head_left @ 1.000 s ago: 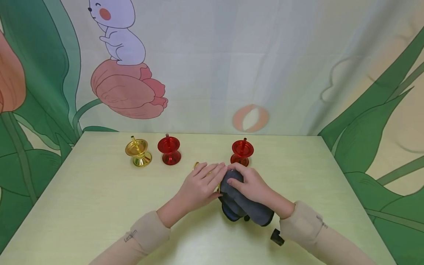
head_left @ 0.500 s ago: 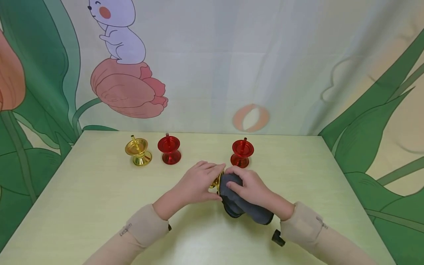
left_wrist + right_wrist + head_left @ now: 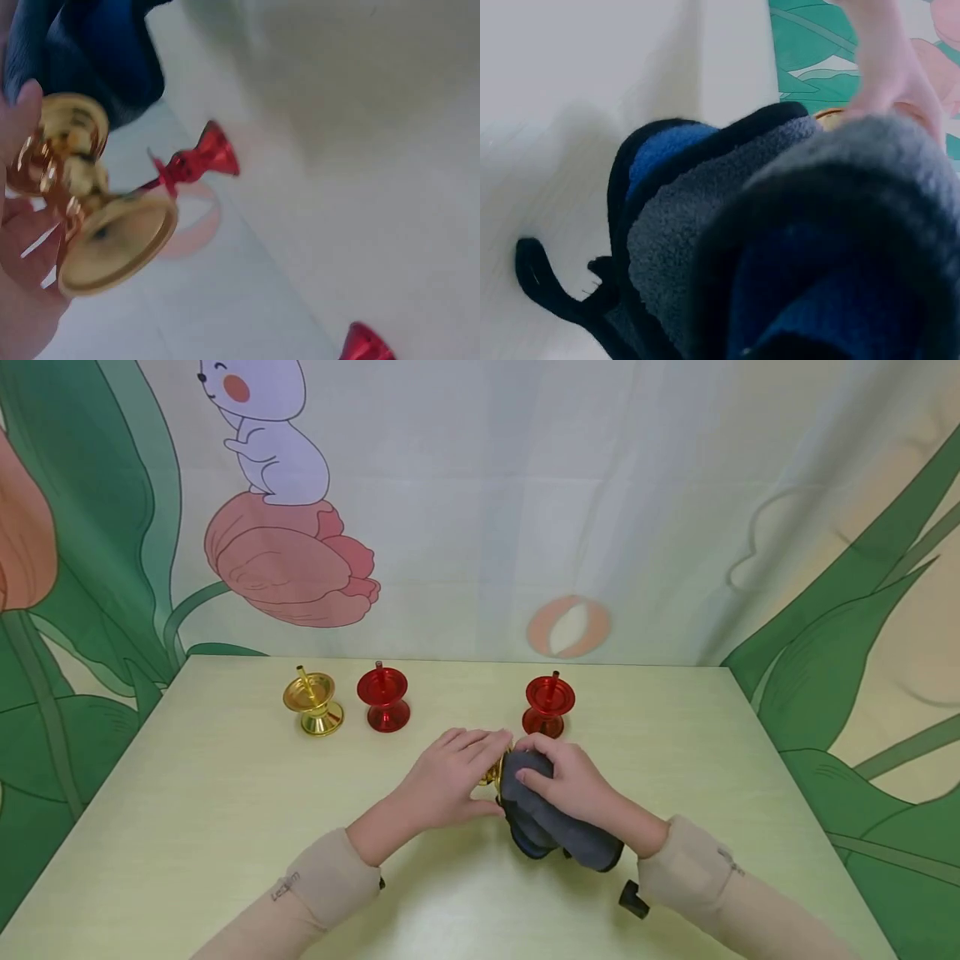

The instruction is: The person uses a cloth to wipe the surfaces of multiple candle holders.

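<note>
My left hand (image 3: 446, 781) holds a gold candle holder (image 3: 112, 240), tipped on its side, with the fingers above it and the thumb below in the head view. Its flared foot shows large in the left wrist view. My right hand (image 3: 570, 781) grips a folded grey cloth (image 3: 558, 827) with black edging and a blue inner side. The cloth is up against the candle holder's dish and hides most of it. In the right wrist view the cloth's folds (image 3: 690, 232) and black hanging loop fill the lower part.
Along the back of the table (image 3: 187, 827) stand a gold candle holder (image 3: 322, 720), a red candle holder (image 3: 387, 717) to its right, and another red candle holder (image 3: 543, 723) just beyond my hands. A printed curtain (image 3: 645, 510) hangs behind the table edge.
My left hand has shifted a little left and turned, so the gold dish now shows between thumb and fingers. The cloth stays at the dish with only slight movement.
</note>
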{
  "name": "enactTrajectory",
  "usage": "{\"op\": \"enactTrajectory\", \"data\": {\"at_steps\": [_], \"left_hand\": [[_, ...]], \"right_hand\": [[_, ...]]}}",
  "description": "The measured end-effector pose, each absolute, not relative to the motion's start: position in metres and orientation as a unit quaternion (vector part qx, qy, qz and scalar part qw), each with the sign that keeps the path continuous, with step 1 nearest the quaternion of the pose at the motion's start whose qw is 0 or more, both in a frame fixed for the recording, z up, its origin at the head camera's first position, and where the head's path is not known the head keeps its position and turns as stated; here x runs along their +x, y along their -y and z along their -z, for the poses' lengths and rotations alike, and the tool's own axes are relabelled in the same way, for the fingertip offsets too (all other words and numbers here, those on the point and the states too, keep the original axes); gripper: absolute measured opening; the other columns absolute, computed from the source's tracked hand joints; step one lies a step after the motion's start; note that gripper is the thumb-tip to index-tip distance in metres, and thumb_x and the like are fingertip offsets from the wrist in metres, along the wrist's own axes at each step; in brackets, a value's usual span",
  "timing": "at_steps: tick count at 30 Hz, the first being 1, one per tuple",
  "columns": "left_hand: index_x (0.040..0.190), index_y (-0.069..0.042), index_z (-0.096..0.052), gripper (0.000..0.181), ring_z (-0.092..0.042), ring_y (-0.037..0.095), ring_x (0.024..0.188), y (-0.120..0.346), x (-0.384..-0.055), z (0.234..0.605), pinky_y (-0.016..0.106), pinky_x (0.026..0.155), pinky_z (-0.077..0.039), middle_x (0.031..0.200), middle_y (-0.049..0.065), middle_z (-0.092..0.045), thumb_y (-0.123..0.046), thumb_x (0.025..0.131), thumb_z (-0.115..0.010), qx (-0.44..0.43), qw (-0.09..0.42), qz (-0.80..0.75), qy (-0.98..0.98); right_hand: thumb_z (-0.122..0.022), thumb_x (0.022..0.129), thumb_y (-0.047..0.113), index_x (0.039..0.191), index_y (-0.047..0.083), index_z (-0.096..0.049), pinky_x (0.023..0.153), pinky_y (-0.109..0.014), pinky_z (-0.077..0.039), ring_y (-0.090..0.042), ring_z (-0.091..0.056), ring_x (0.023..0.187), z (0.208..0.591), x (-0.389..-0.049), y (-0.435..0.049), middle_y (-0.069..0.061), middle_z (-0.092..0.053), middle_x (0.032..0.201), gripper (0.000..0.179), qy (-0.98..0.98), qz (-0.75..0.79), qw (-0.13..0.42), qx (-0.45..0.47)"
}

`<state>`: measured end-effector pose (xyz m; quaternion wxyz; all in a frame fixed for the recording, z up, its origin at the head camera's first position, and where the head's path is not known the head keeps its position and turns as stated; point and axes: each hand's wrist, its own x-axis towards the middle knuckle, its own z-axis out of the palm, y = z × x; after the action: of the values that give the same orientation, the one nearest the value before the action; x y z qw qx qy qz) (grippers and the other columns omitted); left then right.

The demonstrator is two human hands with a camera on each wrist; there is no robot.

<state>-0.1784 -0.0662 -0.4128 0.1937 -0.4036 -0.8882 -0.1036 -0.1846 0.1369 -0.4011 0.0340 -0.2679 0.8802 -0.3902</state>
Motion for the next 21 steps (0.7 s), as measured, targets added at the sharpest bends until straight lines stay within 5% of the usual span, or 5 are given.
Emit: {"op": "enactTrajectory", "data": {"at_steps": [5, 9, 12, 17, 21], "left_hand": [[0.134, -0.010, -0.037, 0.093, -0.052, 0.018, 0.109, 0.068, -0.183, 0.394, 0.033, 0.096, -0.037, 0.118, 0.001, -0.058, -0.056, 0.061, -0.071, -0.384, 0.061, 0.128, 0.912], [0.132, -0.008, -0.040, 0.091, -0.051, 0.019, 0.112, 0.066, -0.181, 0.387, 0.035, 0.098, -0.036, 0.120, 0.003, -0.057, -0.056, 0.061, -0.070, -0.380, 0.025, 0.120, 0.917], [0.128, -0.008, -0.043, 0.087, -0.052, 0.018, 0.111, 0.064, -0.178, 0.390, 0.036, 0.099, -0.036, 0.120, 0.003, -0.057, -0.056, 0.061, -0.071, -0.390, 0.075, 0.100, 0.912], [0.125, -0.005, -0.045, 0.086, -0.053, 0.019, 0.109, 0.062, -0.175, 0.406, 0.040, 0.097, -0.038, 0.118, 0.005, -0.058, -0.050, 0.059, -0.076, -0.417, 0.247, 0.060, 0.872], [0.128, -0.005, -0.042, 0.090, -0.051, 0.019, 0.111, 0.064, -0.175, 0.409, 0.039, 0.096, -0.038, 0.120, 0.005, -0.057, -0.052, 0.059, -0.074, -0.423, 0.250, 0.070, 0.868]], "right_hand": [[-0.062, 0.081, 0.012, 0.103, 0.010, -0.058, 0.069, -0.025, -0.048, -0.010, -0.055, 0.078, 0.398, -0.179, -0.138, -0.002, -0.064, 0.095, 0.023, -0.880, 0.351, -0.003, -0.320], [-0.063, 0.080, 0.012, 0.103, 0.010, -0.059, 0.072, -0.026, -0.049, -0.010, -0.057, 0.082, 0.398, -0.177, -0.137, -0.001, -0.064, 0.097, 0.023, -0.873, 0.357, -0.013, -0.332], [-0.061, 0.082, 0.012, 0.103, 0.010, -0.058, 0.073, -0.025, -0.048, -0.011, -0.056, 0.082, 0.399, -0.178, -0.137, -0.002, -0.064, 0.098, 0.022, -0.870, 0.387, 0.011, -0.304], [-0.059, 0.083, 0.011, 0.104, 0.010, -0.057, 0.073, -0.027, -0.046, -0.014, -0.055, 0.082, 0.401, -0.182, -0.137, -0.005, -0.063, 0.097, 0.021, -0.861, 0.444, 0.049, -0.244], [-0.059, 0.083, 0.011, 0.103, 0.011, -0.057, 0.073, -0.027, -0.046, -0.014, -0.055, 0.081, 0.402, -0.182, -0.138, -0.004, -0.063, 0.096, 0.020, -0.865, 0.439, 0.053, -0.239]]}}
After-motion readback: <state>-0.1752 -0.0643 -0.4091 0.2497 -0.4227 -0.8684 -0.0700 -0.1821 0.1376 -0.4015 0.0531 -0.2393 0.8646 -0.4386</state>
